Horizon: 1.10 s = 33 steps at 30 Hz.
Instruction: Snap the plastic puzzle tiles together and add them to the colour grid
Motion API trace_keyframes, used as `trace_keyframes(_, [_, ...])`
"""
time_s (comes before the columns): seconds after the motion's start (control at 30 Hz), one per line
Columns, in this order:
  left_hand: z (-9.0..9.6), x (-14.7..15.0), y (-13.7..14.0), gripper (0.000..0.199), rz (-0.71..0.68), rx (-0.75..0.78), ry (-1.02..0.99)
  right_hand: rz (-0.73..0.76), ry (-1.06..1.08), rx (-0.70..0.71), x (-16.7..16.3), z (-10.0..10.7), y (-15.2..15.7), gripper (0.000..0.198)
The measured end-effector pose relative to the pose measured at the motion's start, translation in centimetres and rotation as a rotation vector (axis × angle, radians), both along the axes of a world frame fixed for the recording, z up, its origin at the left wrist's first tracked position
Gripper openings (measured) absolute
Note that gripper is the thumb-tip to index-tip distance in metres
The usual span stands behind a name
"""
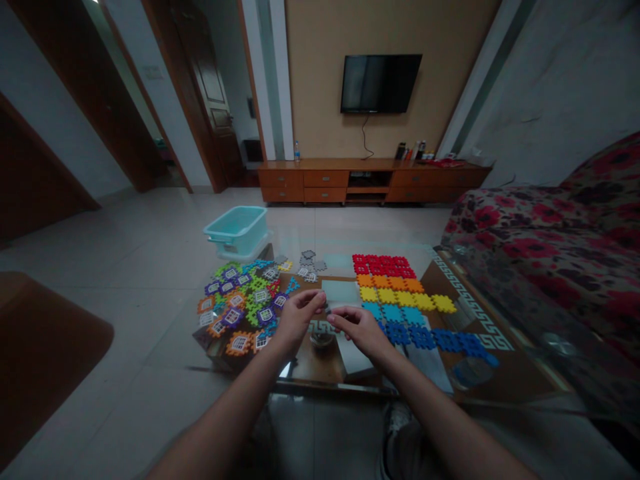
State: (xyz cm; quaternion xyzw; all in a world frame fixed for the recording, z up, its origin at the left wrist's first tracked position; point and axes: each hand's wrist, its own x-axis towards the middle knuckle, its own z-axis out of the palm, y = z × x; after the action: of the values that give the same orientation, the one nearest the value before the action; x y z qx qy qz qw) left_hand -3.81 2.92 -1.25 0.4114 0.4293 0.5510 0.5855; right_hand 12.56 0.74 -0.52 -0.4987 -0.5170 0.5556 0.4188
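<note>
My left hand (299,315) and my right hand (359,328) meet over the glass table (480,313), fingertips pinched together on a small dark piece (327,309) between them. To the left lies a loose heap of coloured interlocking plastic tiles (240,300), several with white window inserts. To the right, tiles are joined in rows: red (383,265), orange (390,283), yellow (407,300), cyan (393,312) and blue (435,339). A few grey tiles (307,265) sit at the table's far side.
A turquoise plastic tub (236,229) stands on the floor beyond the table. A floral sofa (560,247) runs along the right. A wooden TV cabinet (370,180) with a wall TV (380,83) is at the back. A dark rug (45,347) lies left.
</note>
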Motion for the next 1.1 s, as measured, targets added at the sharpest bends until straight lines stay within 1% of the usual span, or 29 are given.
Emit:
trace_keyframes(0.33, [0.5, 0.0, -0.2, 0.041, -0.007, -0.003, 0.052, 0.001, 0.038, -0.041, -0.1, 0.2, 0.0, 0.042])
trace_keyframes(0.67, [0.8, 0.0, -0.4, 0.039, 0.001, 0.007, 0.045, -0.010, 0.036, -0.009, 0.0, -0.3, -0.1, 0.039])
trace_keyframes(0.9, [0.8, 0.2, -0.3, 0.043, -0.005, -0.008, -0.009, -0.030, 0.028, -0.012, -0.2, 0.3, -0.1, 0.038])
trace_keyframes(1.1, [1.5, 0.3, -0.7, 0.042, -0.026, -0.031, -0.023, -0.052, 0.033, -0.029, -0.3, 0.6, -0.1, 0.038])
